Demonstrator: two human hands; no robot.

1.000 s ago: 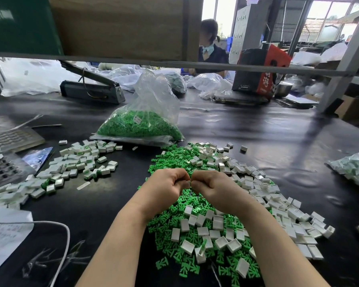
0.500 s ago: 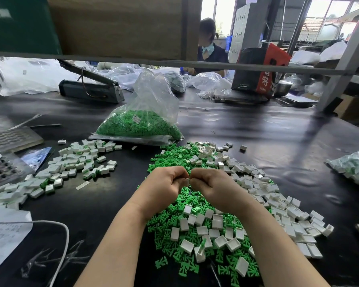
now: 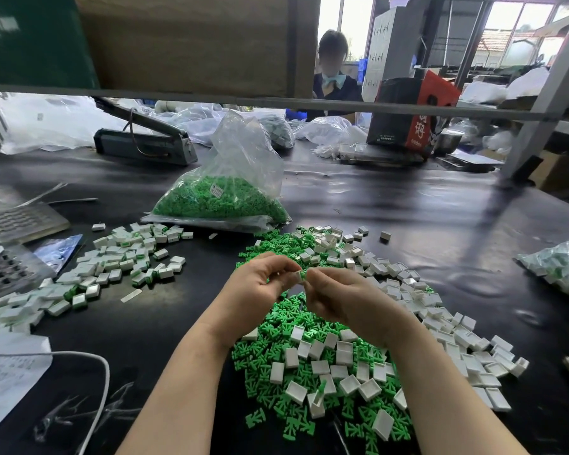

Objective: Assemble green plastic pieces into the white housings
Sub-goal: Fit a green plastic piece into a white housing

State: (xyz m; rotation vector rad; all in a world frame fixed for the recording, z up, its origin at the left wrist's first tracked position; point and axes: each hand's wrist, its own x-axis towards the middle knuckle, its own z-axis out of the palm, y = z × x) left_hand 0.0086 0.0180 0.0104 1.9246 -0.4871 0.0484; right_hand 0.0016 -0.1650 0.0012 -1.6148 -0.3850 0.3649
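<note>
My left hand (image 3: 255, 287) and my right hand (image 3: 339, 298) meet above the parts pile, fingertips together. Between them sits a small white housing (image 3: 297, 276) with a green piece (image 3: 303, 274) at its right end; the left fingers pinch the housing and the right fingers pinch the green piece. Below and around the hands lies a heap of loose green pieces (image 3: 296, 382) mixed with several empty white housings (image 3: 404, 284). A spread of assembled white-and-green units (image 3: 119, 261) lies to the left on the black table.
A clear bag of green pieces (image 3: 220, 198) stands behind the pile. A bag of parts (image 3: 562, 267) lies at the right edge. Metal trays (image 3: 7, 247), paper and a white cable (image 3: 89, 359) are at the left. A heat sealer (image 3: 145, 146) and another person (image 3: 332, 70) are farther back.
The hands have opened slightly apart from a tight fist-to-fist pose, and the white housing with the green piece now shows between the fingertips.
</note>
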